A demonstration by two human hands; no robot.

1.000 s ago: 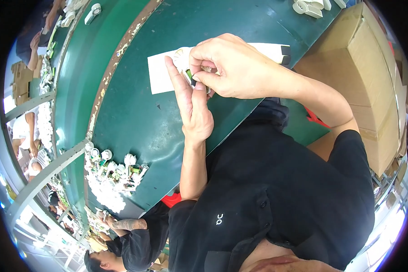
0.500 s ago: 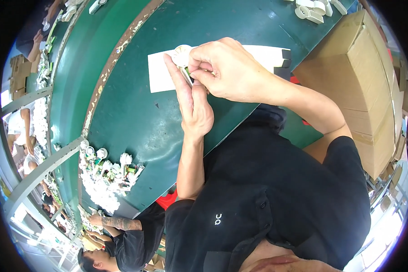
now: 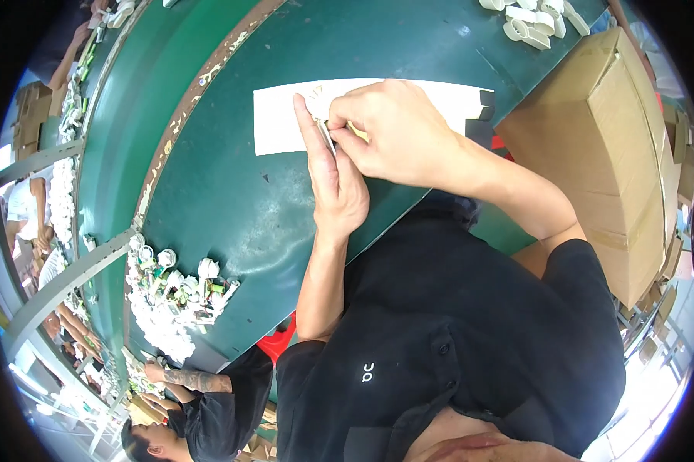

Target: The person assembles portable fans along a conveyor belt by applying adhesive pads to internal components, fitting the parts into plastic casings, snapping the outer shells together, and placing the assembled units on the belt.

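Pointing its round end (image 3: 315, 102) away from the person, the white handheld piece (image 3: 325, 132) sits over the near edge of a white sheet (image 3: 278, 123). Its long axis runs from that round end back toward the wearer's body, tipping a little rightward as it comes. There's the round end now, pale and looking like plastic, with fine ribs fanning out across it; the narrow part below shows only as a sliver between the hands.

Here's the left hand (image 3: 335, 185), fingers stretched long and straight along the piece's left side, thumb on the other side, cradling it between them. Over from the right comes the right hand (image 3: 397, 131), fingers curled, thumb and forefinger nearly meeting right at the narrow part; what lies between those tips is hidden, so I can't tell whether they grip anything.

Underneath, the sheet lies flat and smooth, long across the glossy, scuffed green worktop (image 3: 231, 185), with dark patches at its right end. Off to the left, a jumbled heap of white parts (image 3: 174, 308); close by on the right, a big brown cardboard box (image 3: 578, 146) with creased faces.
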